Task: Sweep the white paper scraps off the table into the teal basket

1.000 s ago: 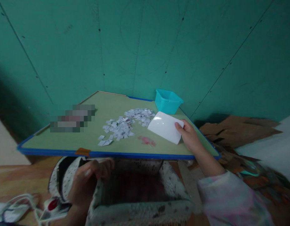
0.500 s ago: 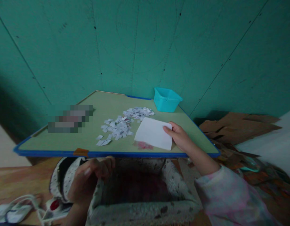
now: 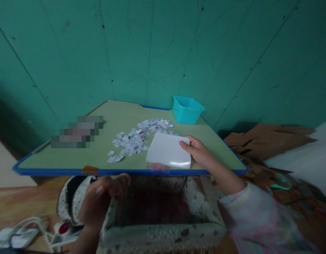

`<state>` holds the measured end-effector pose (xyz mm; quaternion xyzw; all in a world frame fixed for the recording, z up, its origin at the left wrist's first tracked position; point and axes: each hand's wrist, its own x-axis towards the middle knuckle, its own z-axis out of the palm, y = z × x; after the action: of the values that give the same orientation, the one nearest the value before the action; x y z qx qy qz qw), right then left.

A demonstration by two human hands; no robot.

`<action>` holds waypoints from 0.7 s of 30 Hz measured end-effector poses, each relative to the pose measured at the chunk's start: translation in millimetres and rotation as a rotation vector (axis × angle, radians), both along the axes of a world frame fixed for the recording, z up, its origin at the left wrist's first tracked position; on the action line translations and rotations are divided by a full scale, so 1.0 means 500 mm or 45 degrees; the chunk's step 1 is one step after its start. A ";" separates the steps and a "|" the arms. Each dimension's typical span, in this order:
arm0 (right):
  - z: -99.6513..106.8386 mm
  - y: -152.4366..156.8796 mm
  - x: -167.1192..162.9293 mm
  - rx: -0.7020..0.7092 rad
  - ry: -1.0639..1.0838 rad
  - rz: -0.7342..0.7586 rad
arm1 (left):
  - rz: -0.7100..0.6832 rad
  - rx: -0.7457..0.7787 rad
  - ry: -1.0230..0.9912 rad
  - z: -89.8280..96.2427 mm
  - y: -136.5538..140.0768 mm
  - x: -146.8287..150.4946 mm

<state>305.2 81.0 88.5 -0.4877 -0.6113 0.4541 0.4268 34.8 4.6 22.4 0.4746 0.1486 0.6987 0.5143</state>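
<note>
My right hand (image 3: 196, 150) pinches the right edge of a white sheet (image 3: 168, 148), thumb on top. The sheet is tilted and slightly bent, with a glossy band along its lower right edge. Below its near edge, a thin clear film with reddish colour (image 3: 159, 168) shows at the table's front; most of it is hidden. To the left of the sheet spreads a pile of small white paper pieces (image 3: 136, 139). My left hand (image 3: 110, 188) is below the table's front edge, at the left rim of a cloth-lined basket (image 3: 163, 236), its fingers curled; whatever they hold is hidden.
A turquoise plastic bin (image 3: 188, 110) stands at the back right of the blue-edged table (image 3: 73, 158). A pixelated object (image 3: 77, 132) lies at the left. Flattened cardboard (image 3: 269, 137) is on the floor to the right, and a power strip with cables (image 3: 61, 233) at lower left.
My right hand has drawn the sheet slightly towards me and left, and its lower edge now shines. The reddish film reaches over the table's front edge. My left hand has hardly moved.
</note>
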 end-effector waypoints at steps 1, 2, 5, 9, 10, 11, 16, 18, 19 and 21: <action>0.002 -0.001 -0.002 0.001 0.004 0.013 | -0.026 0.023 -0.009 -0.001 0.001 0.000; 0.004 -0.002 -0.003 0.004 0.002 0.023 | -0.061 0.051 -0.018 -0.002 0.002 0.000; 0.009 -0.003 -0.006 0.025 -0.027 0.039 | -0.082 0.067 -0.040 -0.003 0.004 0.000; 0.013 -0.011 -0.008 0.043 -0.060 0.084 | -0.071 0.092 -0.070 -0.004 0.005 0.002; 0.015 -0.014 -0.008 0.047 -0.064 0.099 | -0.078 0.104 -0.075 -0.004 0.006 0.002; 0.017 -0.018 -0.008 0.052 -0.067 0.111 | -0.089 0.116 -0.077 -0.004 0.006 0.003; 0.027 -0.019 0.003 0.080 -0.071 0.057 | -0.121 0.131 -0.080 -0.003 0.006 0.001; 0.024 -0.009 0.011 0.099 -0.061 -0.017 | -0.117 0.142 -0.066 -0.007 0.006 -0.001; 0.020 -0.002 0.016 0.104 -0.062 -0.050 | -0.120 0.140 -0.059 -0.010 0.006 -0.002; 0.010 0.009 0.021 0.102 -0.080 -0.097 | -0.118 0.113 -0.064 -0.018 0.006 -0.003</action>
<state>315.7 85.4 93.4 -0.5072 -0.6230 0.3972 0.4437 33.5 7.7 13.5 0.4857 0.0825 0.6917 0.5281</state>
